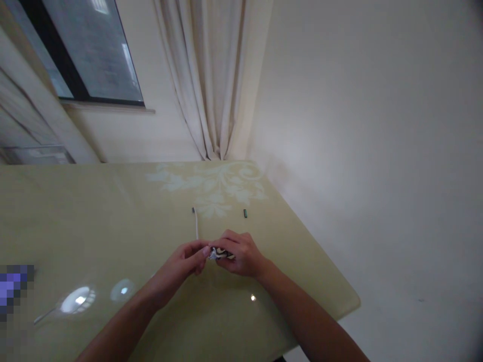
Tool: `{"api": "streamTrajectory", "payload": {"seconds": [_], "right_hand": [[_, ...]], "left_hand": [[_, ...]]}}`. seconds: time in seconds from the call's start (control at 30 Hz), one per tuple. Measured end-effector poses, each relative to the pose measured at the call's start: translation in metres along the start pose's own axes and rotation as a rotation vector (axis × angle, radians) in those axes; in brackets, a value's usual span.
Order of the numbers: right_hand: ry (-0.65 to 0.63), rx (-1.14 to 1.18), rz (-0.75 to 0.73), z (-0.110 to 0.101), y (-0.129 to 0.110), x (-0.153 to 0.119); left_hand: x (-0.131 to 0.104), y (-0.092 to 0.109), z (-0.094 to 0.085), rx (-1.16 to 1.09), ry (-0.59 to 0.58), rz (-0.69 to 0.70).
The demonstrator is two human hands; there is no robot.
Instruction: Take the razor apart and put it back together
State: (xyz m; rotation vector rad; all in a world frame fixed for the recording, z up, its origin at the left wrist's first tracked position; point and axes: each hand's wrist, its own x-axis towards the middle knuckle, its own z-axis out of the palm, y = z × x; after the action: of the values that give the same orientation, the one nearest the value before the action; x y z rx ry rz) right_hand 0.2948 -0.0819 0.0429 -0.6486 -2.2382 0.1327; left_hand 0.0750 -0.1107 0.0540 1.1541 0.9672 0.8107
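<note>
Two bare hands meet at a small, twisted black-and-white bundle (222, 254) near the right end of the table, held low over the surface; whether it touches the top cannot be told from this angle. The left hand (192, 255) pinches the bundle's left end with the thumb and fingertips, while the right hand (243, 253) closes over the other end, fingers along the far side and thumb on the near side. Gripped from both ends, the piece is probably easier to steady and turn than it would be in a single hand, and its near face is left open to view. A thin white cable with a grey tip (196, 223) runs away from the left hand's fingers toward the far edge; those fingers hide whether it joins the bundle. Beyond the right hand's knuckles, well apart from the cable, a small dark-edged green rectangular piece (245, 213) lies by itself, seemingly set there to be within reach yet out of the fingers' way. Both rest on a glossy yellow-green tabletop (113, 216) decorated with a pale floral pattern (217, 181). Behind it hang long cream fabric curtains (211, 75), beside a dark-framed glass window (90, 50) and a plain off-white wall (358, 125).
</note>
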Motion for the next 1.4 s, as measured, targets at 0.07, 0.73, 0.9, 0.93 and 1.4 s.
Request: {"api": "streamTrajectory", "payload": {"seconds": [0.07,0.73,0.9,0.93,1.4], "right_hand": [[-0.008,-0.022,0.001,0.001,0.002,-0.001],[0.079,1.041,0.839,0.008,-0.021,0.018],[0.077,1.051,0.862,0.007,-0.021,0.018],[0.078,1.05,0.867,0.007,-0.021,0.018],[0.068,0.991,0.904,0.007,-0.021,0.018]], "left_hand": [[0.0,-0.002,0.0,-0.008,0.0,-0.001],[0.001,-0.004,0.0,0.494,0.294,0.591],[0.002,-0.005,0.002,0.508,0.281,0.605],[0.002,-0.005,0.003,0.519,0.281,0.605],[0.002,-0.003,0.002,0.588,0.298,0.606]]}}
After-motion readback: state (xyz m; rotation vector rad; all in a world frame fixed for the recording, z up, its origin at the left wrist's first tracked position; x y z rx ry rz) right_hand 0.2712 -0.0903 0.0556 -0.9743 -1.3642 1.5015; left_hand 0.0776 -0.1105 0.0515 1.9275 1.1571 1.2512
